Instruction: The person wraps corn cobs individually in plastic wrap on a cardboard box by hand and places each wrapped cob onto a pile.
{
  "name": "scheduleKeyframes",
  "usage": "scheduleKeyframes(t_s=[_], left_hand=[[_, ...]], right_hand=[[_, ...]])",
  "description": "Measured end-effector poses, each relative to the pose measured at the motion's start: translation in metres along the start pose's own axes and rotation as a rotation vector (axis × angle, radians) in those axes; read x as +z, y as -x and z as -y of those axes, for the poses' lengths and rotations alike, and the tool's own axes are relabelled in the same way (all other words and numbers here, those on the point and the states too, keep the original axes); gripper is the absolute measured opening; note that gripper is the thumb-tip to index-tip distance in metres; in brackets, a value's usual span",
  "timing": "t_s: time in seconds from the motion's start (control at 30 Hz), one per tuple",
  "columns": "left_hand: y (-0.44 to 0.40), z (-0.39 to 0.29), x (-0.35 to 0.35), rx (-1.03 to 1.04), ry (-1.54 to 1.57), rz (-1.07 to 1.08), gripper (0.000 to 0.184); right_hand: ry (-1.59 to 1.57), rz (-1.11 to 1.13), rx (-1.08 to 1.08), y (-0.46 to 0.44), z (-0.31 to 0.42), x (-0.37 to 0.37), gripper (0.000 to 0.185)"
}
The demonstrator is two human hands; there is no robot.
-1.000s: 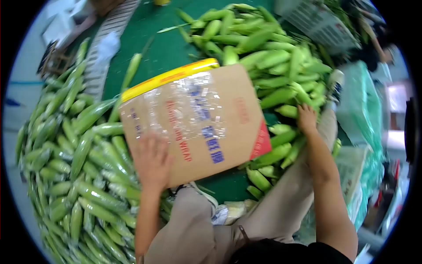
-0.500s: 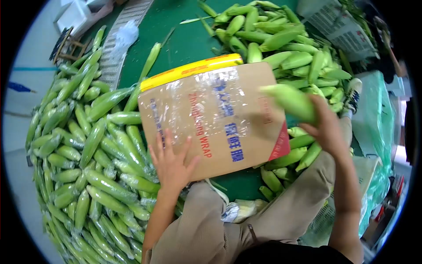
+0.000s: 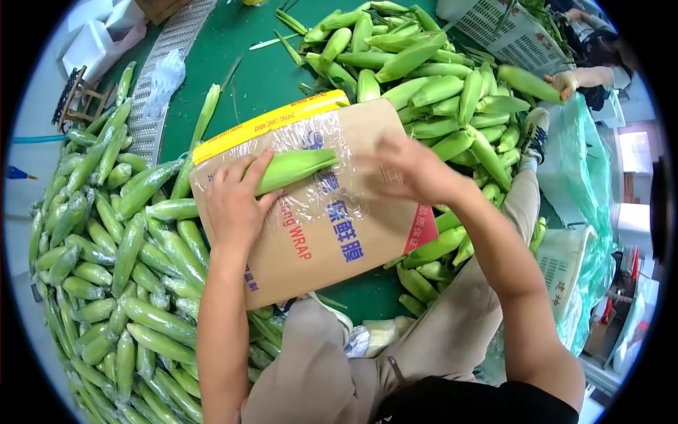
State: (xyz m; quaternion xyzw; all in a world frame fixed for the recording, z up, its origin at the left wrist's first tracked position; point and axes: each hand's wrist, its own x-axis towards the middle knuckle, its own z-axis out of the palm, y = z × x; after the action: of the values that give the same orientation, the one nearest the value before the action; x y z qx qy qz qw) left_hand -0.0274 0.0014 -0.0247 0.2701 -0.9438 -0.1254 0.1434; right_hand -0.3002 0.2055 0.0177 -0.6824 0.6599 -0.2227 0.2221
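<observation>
An unwrapped green ear of corn in its husk (image 3: 296, 169) lies on clear film over a cardboard box (image 3: 282, 272) printed with "WRAP". My left hand (image 3: 240, 189) is closed over the ear's left end, its thumb below. Just right of the ear's pale tip, my right hand (image 3: 409, 169) hovers over the box; its fingers are smeared by motion, so I cannot see whether they hold anything. A yellow cling film carton strip (image 3: 272, 126) runs along the box's far edge.
Many film-wrapped ears of corn (image 3: 141, 275) are heaped on the left. A pile of unwrapped ears (image 3: 438, 92) lies at the upper right. Beyond it, another person's hand (image 3: 565, 85) holds an ear near a white crate (image 3: 494, 32). A green plastic sheet (image 3: 586, 184) hangs at right.
The ear in my right hand has come left onto the box, and my left hand now grips it. My right hand is off it. Another person's hand with an ear has appeared upper right.
</observation>
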Motion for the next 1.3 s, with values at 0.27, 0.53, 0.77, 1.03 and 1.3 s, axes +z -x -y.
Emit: scheduleKeyframes(t_s=[0.27, 0.53, 0.77, 1.03, 1.3], left_hand=[[-0.005, -0.003, -0.008, -0.030, -0.015, 0.048, 0.070], [-0.005, 0.004, -0.010, 0.059, 0.046, 0.058, 0.075], [0.102, 0.016, -0.022, -0.247, 0.016, -0.102, 0.065], [0.108, 0.039, 0.013, -0.469, 0.065, -0.209, 0.014], [0.158, -0.028, 0.004, -0.322, 0.470, -0.263, 0.028]], right_hand=[[-0.149, -0.398, -0.100, 0.013, -0.005, 0.092, 0.014], [0.008, -0.376, 0.103, -0.071, 0.042, 0.091, 0.045], [0.202, -0.334, -0.014, -0.102, 0.026, 0.107, 0.073], [0.284, -0.144, 0.135, -0.059, 0.060, 0.068, 0.067], [-0.154, 0.172, -0.042, -0.011, 0.079, 0.115, 0.084]])
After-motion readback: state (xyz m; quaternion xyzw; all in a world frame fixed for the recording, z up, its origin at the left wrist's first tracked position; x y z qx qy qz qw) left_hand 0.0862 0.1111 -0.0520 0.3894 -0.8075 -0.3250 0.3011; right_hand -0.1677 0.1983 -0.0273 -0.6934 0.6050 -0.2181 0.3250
